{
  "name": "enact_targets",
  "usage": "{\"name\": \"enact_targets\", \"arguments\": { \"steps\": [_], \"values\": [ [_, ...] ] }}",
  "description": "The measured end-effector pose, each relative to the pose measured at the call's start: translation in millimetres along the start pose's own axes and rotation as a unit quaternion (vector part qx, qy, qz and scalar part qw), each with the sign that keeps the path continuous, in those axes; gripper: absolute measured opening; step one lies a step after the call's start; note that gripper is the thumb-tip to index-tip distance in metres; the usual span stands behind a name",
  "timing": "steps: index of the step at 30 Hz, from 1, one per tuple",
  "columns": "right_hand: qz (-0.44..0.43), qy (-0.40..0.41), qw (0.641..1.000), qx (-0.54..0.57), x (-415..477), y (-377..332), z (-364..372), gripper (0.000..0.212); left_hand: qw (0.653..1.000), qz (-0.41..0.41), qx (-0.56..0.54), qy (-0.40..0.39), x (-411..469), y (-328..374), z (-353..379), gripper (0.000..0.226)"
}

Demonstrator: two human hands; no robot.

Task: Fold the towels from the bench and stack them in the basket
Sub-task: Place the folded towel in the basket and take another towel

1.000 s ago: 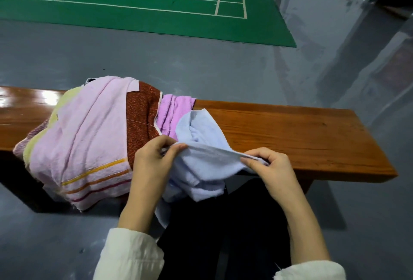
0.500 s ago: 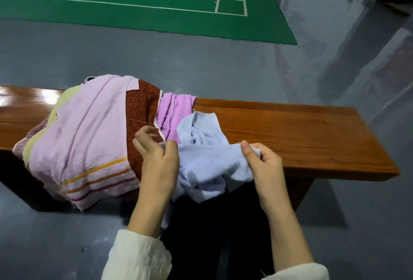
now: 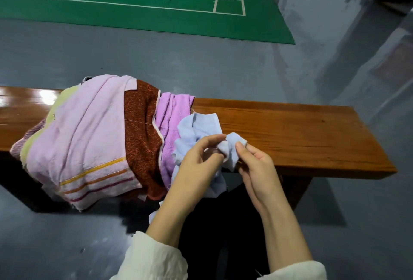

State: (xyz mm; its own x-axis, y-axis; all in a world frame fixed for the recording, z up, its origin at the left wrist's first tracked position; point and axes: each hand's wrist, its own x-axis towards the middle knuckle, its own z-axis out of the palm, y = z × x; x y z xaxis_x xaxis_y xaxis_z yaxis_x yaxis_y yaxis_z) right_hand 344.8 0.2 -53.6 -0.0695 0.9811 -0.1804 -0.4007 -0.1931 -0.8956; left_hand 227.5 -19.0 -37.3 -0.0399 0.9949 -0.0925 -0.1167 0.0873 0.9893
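A small light blue towel (image 3: 196,130) lies bunched at the front edge of the wooden bench (image 3: 301,136), partly hanging down over the edge. My left hand (image 3: 196,168) pinches a bunched fold of it with thumb and fingers. My right hand (image 3: 257,163) pinches the same bunch from the right, close to the left hand. To the left a heap of towels covers the bench: a pale pink one with yellow and orange stripes (image 3: 82,136), a rust-brown one (image 3: 143,132) and a purple one (image 3: 172,118). No basket is in view.
The bench's right half is bare wood, ending at about the right third of the view. Grey floor lies beyond it, then a green court mat (image 3: 156,0) with white lines. A grey wall rises at the right.
My two hands have come together: the stretched edge of the blue towel is now gathered into a small bunch between them, and both hands sit further right over the bench's front edge.
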Motion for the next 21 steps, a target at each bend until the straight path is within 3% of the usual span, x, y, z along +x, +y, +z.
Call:
{"name": "enact_targets", "arguments": {
  "steps": [5, 6, 9, 11, 16, 19, 21],
  "values": [
    [0.001, -0.016, 1.0, -0.024, -2, 2, 0, 0.021, 0.972, 0.111, 0.194, 0.078, 0, 4, -4, 0.039],
    [-0.004, -0.02, 0.999, -0.027, -3, 2, 0, 0.029, 0.963, 0.128, 0.218, 0.095, 0, 4, -6, 0.038],
    [-0.015, -0.04, 0.998, -0.053, -7, 0, -3, 0.043, 0.923, 0.15, 0.327, 0.135, -2, 6, -14, 0.017],
    [-0.027, -0.043, 0.995, -0.086, -8, -2, -2, 0.043, 0.897, 0.163, 0.384, 0.146, -2, 4, -20, 0.022],
    [-0.038, -0.039, 0.993, -0.102, -13, -10, 5, 0.072, 0.911, 0.228, 0.341, 0.049, 1, 2, -13, 0.02],
    [-0.034, -0.042, 0.994, -0.098, -13, -8, 2, 0.056, 0.907, 0.234, 0.344, 0.066, -2, 3, -5, 0.016],
    [-0.017, -0.044, 0.996, -0.078, -12, -6, -1, 0.058, 0.903, 0.237, 0.348, 0.085, -3, 3, -3, 0.018]
  ]
}}
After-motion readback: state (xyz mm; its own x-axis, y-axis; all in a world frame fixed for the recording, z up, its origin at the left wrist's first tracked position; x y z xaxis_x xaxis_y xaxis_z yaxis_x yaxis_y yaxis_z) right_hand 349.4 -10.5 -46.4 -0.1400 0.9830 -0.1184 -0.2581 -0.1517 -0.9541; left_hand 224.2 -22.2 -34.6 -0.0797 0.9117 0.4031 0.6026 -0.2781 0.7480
